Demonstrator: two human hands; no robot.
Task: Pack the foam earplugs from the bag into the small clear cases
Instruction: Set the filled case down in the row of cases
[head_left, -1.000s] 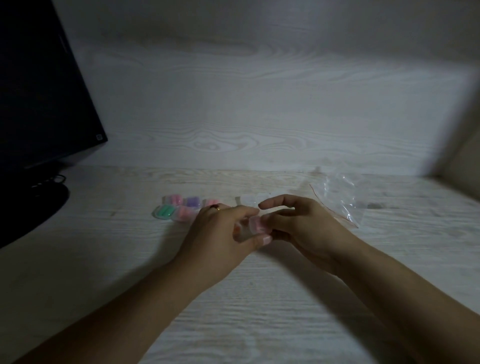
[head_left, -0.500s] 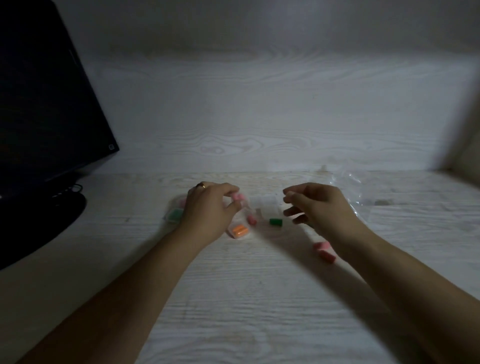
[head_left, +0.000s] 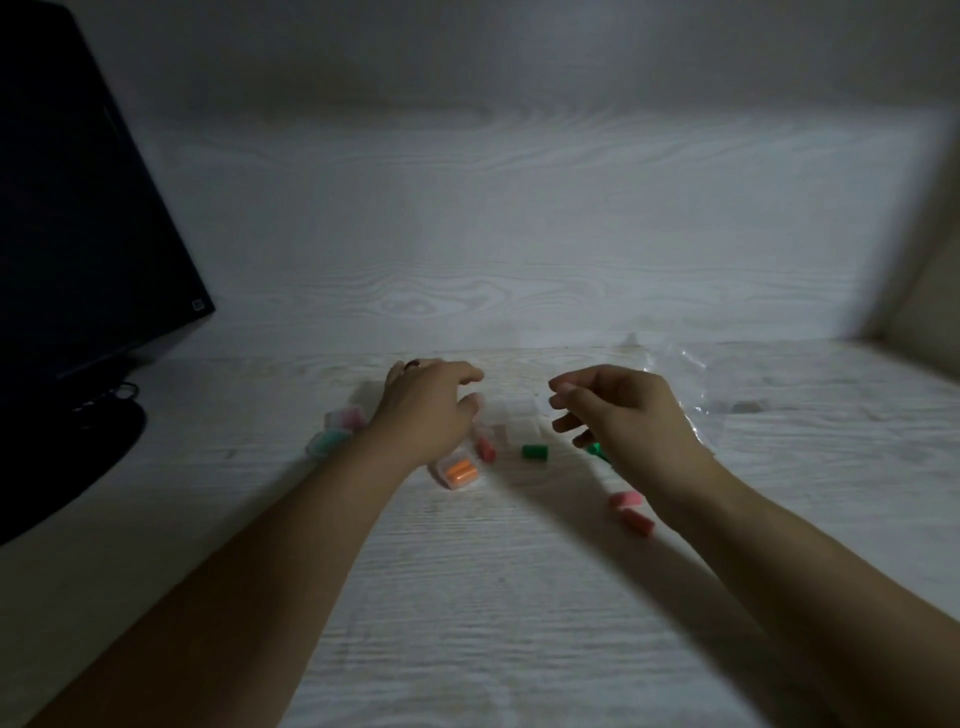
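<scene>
My left hand (head_left: 426, 410) hovers over a cluster of small clear cases, fingers curled apart and holding nothing. A case with orange earplugs (head_left: 457, 472) lies just below it. Cases with pink (head_left: 347, 417) and green (head_left: 328, 441) plugs sit to its left. Empty clear cases (head_left: 514, 418) rest between my hands. My right hand (head_left: 618, 415) floats open beside them. Loose on the table are a red earplug (head_left: 487, 450), a green one (head_left: 534, 452), a second green one (head_left: 597, 451) partly under my right hand, and two pink ones (head_left: 630, 510). The clear bag (head_left: 691, 384) lies behind my right hand.
A dark monitor (head_left: 78, 234) on a round black base (head_left: 62, 457) stands at the left. The pale wood-grain desk (head_left: 493, 597) ends at a matching back panel. A side wall (head_left: 930, 291) closes in at the right.
My hands came apart from the case they held together. The left hand moved left and let a pink-filled case go; the right hand moved right. Loose earplugs came into sight.
</scene>
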